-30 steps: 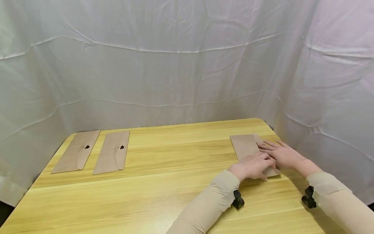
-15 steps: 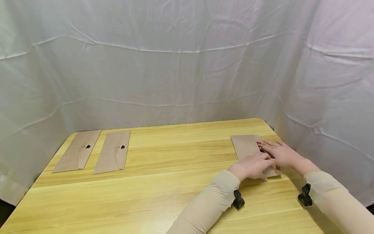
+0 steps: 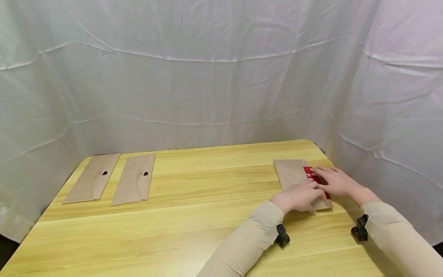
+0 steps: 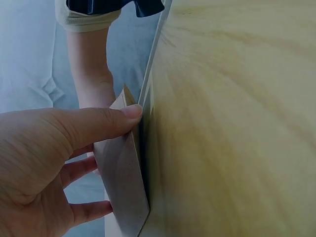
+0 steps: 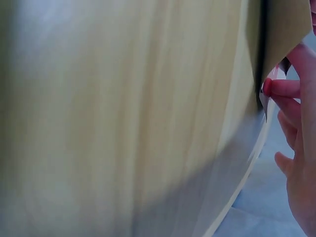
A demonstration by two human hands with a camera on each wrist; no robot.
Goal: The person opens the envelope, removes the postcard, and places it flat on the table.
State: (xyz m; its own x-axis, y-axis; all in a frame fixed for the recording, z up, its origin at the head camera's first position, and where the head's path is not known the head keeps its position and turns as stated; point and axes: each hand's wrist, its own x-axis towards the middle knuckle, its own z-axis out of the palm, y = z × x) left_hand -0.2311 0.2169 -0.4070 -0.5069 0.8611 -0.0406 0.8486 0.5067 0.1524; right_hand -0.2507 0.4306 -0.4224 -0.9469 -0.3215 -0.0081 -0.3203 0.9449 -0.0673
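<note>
Both hands are busy close to the right edge of the light yellow wood-grain tabletop [image 3: 207, 231], over a flat, rectangular brown paper envelope [image 3: 290, 173] lying near the far right corner. The left hand [image 3: 299, 197] is down on the near part of that envelope, and the left wrist view has the detail: thumb laid along the paper with its tip at the border, the other fingers spread apart and touching the paper too, resting on it without a clench. Just beyond, nearer the right edge, comes the right hand [image 3: 335, 182], fingers reaching across a red card with white characters [image 3: 309, 174]. The fingertips are on the red; whether they grasp it or merely lie on it, I cannot tell, as the left hand covers part of the spot. The card shows at the right part of the envelope, partly covered by both hands.

Across to the far left corner, and there's a flat brown envelope with a black mark [image 3: 91, 179], and just beside it, a narrow gap between, a matching brown envelope [image 3: 133, 179], both well apart from the hands. Beige sleeves [image 3: 249, 238] cover the forearms, a small black device [image 3: 282, 236] sits at the left wrist, and pale fabric curtains [image 3: 207, 84] hang behind the far edge.
</note>
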